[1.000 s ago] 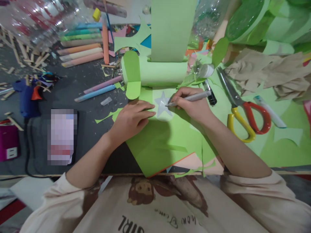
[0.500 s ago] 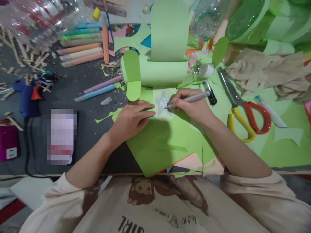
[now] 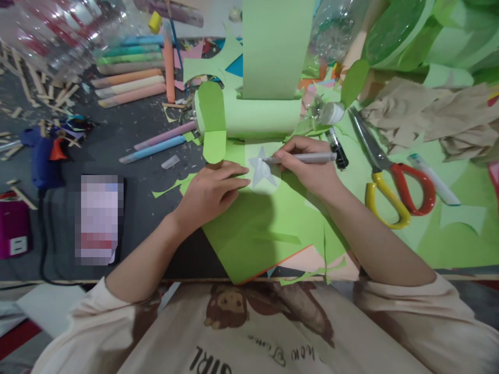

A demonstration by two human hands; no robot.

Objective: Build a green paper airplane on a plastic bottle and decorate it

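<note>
A grey marker [image 3: 314,157] is gripped in my right hand [image 3: 306,166], its tip at the top right of a grey star [image 3: 262,167]. The star is coloured, with a paler patch near its middle, on a light green paper piece [image 3: 268,190] with a rounded lower end. My left hand [image 3: 210,189] lies flat with fingers stretched out, their tips at the left edge of that piece. Under both is a bright green sheet [image 3: 257,234]. Just beyond stands a bottle wrapped in light green paper [image 3: 261,117], with a darker green rounded strip [image 3: 213,122] on its left end.
Red-and-yellow scissors [image 3: 390,176] and a black marker cap [image 3: 337,149] lie to the right, near crumpled brown paper [image 3: 421,111]. On the left are a phone [image 3: 100,218], a blue glue gun [image 3: 44,156] and several coloured markers [image 3: 132,85]. Clear plastic bottles [image 3: 70,36] stand behind.
The marker tip has moved up, from the star's lower right part to its upper right. My right hand shifted slightly with it. The left hand has stayed in place.
</note>
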